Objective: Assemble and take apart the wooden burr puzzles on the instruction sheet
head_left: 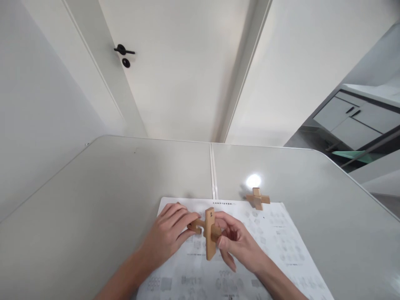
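My left hand [173,227] pinches a notched wooden puzzle piece [196,227] between thumb and fingers. Against that piece's right end stands an upright flat wooden bar [210,239] with a small dark mark near its top. My right hand [236,237] grips a short wooden block [215,232] that sticks out from the bar's right side; whether the pieces are locked together I cannot tell. Both hands are over a printed sheet [193,283] with rows of small diagrams. Beyond my right hand, a cross-shaped group of wooden pieces [257,199] rests at the sheet's far edge.
The pale table [103,200] has rounded far corners and a seam [213,171] running away from me. A bright reflection lies near the wooden cross. Behind the table is a white door with a black handle [124,51]; a white cabinet [353,116] stands at the right.
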Available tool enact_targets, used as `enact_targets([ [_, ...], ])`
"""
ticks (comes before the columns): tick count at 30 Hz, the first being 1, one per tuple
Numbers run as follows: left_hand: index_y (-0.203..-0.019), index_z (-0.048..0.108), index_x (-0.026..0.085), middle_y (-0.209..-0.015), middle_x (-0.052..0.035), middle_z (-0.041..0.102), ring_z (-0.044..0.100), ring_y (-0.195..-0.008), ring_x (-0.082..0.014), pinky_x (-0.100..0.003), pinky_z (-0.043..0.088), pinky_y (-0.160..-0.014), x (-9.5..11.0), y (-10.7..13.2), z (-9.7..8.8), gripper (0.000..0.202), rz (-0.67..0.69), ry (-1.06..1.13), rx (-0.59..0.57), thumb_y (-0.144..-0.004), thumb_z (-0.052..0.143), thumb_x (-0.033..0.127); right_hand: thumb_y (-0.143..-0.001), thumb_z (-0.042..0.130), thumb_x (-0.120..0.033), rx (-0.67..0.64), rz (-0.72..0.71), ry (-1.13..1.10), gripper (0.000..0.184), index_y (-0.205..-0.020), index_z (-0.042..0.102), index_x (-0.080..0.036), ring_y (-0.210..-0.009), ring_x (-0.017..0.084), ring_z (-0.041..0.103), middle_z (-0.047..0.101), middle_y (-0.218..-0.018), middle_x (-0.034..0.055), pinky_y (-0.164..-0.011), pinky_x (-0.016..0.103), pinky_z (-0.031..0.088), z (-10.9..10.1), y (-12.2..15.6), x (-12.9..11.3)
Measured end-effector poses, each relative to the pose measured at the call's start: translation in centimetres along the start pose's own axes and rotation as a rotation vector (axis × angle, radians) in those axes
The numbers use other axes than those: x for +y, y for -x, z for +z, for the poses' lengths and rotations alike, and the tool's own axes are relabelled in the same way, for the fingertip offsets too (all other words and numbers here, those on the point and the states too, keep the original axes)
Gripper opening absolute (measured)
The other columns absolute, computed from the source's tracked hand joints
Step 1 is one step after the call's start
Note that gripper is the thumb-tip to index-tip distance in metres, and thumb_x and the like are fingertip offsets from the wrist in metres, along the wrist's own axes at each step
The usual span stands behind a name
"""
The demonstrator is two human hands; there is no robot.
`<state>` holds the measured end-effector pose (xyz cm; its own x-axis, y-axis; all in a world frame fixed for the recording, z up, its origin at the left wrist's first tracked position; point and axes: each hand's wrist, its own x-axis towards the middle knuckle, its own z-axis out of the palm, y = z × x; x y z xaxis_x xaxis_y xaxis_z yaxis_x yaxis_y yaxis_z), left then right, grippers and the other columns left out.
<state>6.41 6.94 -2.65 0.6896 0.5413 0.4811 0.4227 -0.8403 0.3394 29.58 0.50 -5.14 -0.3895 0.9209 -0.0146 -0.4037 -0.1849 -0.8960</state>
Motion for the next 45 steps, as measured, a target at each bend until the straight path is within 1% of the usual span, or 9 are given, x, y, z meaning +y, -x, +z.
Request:
enact_targets([
  [3, -0.117, 0.063, 0.019, -0.1, -0.0049, 0.072, 0.063, -0.095, -0.0217, -0.036, 0.049, -0.089, -0.1, 0.07, 0.09, 0.016, -0.006, -0.009, -0.006, -0.107, 0.056, 0.03, -0.091, 0.079, -0.051, 0.025, 0.009, -0.001, 0.048, -0.126, 0.062, -0.023, -0.033, 0.002, 0.051, 0.06, -0.077, -0.0059, -0.033, 0.013, 0.033, 0.21, 0.02, -0.39],
  [5, -0.118, 0.064, 0.02, -0.099, -0.0048, 0.072, 0.064, -0.094, -0.0216, -0.036, 0.049, -0.088, -0.15, 0.12, 0.12, 0.017, -0.008, -0.012, -0.01, -0.107, 0.056, 0.03, -0.091, 0.079, -0.05, 0.026, 0.009, 0.001, 0.044, -0.12, 0.062, -0.021, -0.032, 0.003, 0.049, 0.055, -0.068, -0.0087, -0.034, 0.013, 0.034, 0.28, 0.0, -0.56],
  [11, -0.121, 0.062, 0.02, -0.098, -0.0051, 0.073, 0.064, -0.091, -0.0218, -0.037, 0.05, -0.084, -0.08, 0.1, 0.08, 0.018, 0.012, -0.015, -0.02, -0.106, 0.057, 0.029, -0.091, 0.079, -0.049, 0.01, -0.016, -0.005, 0.042, -0.118, 0.062, -0.021, -0.035, 0.004, 0.051, 0.061, -0.072, -0.0063, -0.036, 0.015, 0.035, 0.26, -0.1, -0.63],
  [17, -0.121, 0.063, 0.021, -0.095, -0.004, 0.072, 0.064, -0.089, -0.0211, -0.036, 0.05, -0.084, -0.24, 0.29, 0.29, 0.017, 0.007, -0.006, -0.026, -0.105, 0.059, 0.026, -0.1, 0.068, -0.051, -0.002, -0.037, 0.012, 0.041, -0.124, 0.061, -0.019, -0.038, 0.006, 0.052, 0.063, -0.066, -0.0049, -0.044, 0.02, 0.043, 0.15, 0.0, -0.65],
  [21, -0.12, 0.062, 0.02, -0.093, -0.0037, 0.071, 0.064, -0.09, -0.0217, -0.037, 0.049, -0.085, -0.25, 0.29, 0.33, 0.017, 0.015, -0.02, -0.043, -0.105, 0.059, 0.029, -0.1, 0.069, -0.049, 0.014, -0.013, -0.005, 0.04, -0.125, 0.061, -0.02, -0.035, 0.005, 0.05, 0.059, -0.066, -0.007, -0.04, 0.018, 0.038, 0.12, 0.07, -0.58],
  [25, -0.118, 0.062, 0.02, -0.091, -0.0033, 0.069, 0.063, -0.088, -0.021, -0.036, 0.049, -0.086, -0.18, 0.24, 0.32, 0.015, 0.008, -0.015, -0.061, -0.106, 0.058, 0.028, -0.099, 0.07, -0.049, 0.009, 0.007, 0.016, 0.04, -0.124, 0.061, -0.02, -0.034, 0.004, 0.05, 0.062, -0.073, -0.0052, -0.037, 0.016, 0.033, 0.21, 0.12, -0.66],
  [29, -0.117, 0.063, 0.021, -0.091, -0.0022, 0.069, 0.063, -0.089, -0.0206, -0.036, 0.049, -0.087, -0.23, 0.3, 0.37, 0.014, -0.007, 0.001, -0.071, -0.105, 0.06, 0.026, -0.099, 0.068, -0.052, 0.007, 0.02, 0.035, 0.042, -0.124, 0.061, -0.019, -0.033, 0.004, 0.049, 0.061, -0.069, -0.006, -0.035, 0.016, 0.032, 0.3, 0.22, -0.72],
  [34, -0.118, 0.063, 0.022, -0.089, -0.0012, 0.07, 0.063, -0.087, -0.0201, -0.036, 0.049, -0.087, -0.4, 0.41, 0.53, 0.014, -0.015, 0.006, -0.08, -0.105, 0.059, 0.026, -0.097, 0.071, -0.053, 0.03, 0.018, 0.023, 0.042, -0.123, 0.062, -0.022, -0.032, 0.002, 0.048, 0.062, -0.08, -0.0035, -0.033, 0.016, 0.03, 0.42, 0.28, -0.53],
  [45, -0.111, 0.063, 0.021, -0.087, -0.0011, 0.067, 0.06, -0.084, -0.0197, -0.035, 0.049, -0.083, -0.25, 0.41, 0.69, 0.013, -0.049, 0.026, -0.076, -0.103, 0.063, 0.031, -0.098, 0.071, -0.05, 0.118, 0.03, -0.06, 0.036, -0.121, 0.062, -0.023, -0.029, -0.001, 0.027, 0.048, -0.062, -0.0106, -0.031, 0.013, 0.022, 0.22, 0.67, -0.09],
])
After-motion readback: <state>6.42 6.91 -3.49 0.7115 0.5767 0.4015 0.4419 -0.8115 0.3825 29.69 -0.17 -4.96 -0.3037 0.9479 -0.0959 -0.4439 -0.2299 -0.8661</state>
